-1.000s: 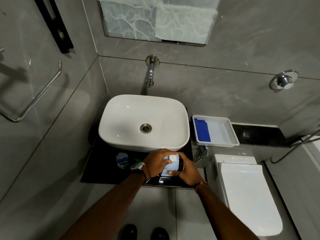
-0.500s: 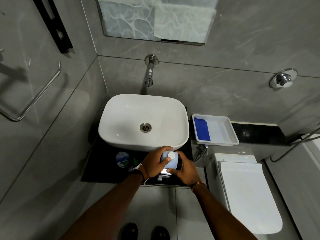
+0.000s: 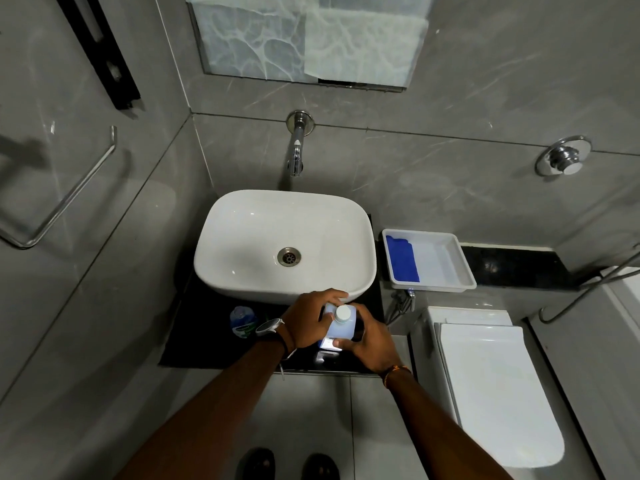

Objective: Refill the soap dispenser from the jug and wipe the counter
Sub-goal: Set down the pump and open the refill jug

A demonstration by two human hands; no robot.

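Observation:
A pale blue jug (image 3: pixel 341 328) with a white cap (image 3: pixel 343 313) stands upright on the black counter (image 3: pixel 201 334), just in front of the white basin (image 3: pixel 284 244). My left hand (image 3: pixel 308 320) grips the jug's left side and shoulder. My right hand (image 3: pixel 370 341) holds its right side, thumb across the front label. A clear soap dispenser (image 3: pixel 242 321) with a green label stands on the counter to the left of my left wrist. A blue cloth (image 3: pixel 401 259) lies in a white tray (image 3: pixel 446 261) right of the basin.
A wall tap (image 3: pixel 296 150) hangs over the basin, below a mirror (image 3: pixel 304 39). A white toilet (image 3: pixel 491 389) with its lid down stands at the right, and a flush button (image 3: pixel 562 160) sits on the wall above it. A towel rail (image 3: pixel 65 192) runs along the left wall.
Both hands have stayed on the jug. It has shifted slightly away from me, toward the basin, and my hands have moved with it.

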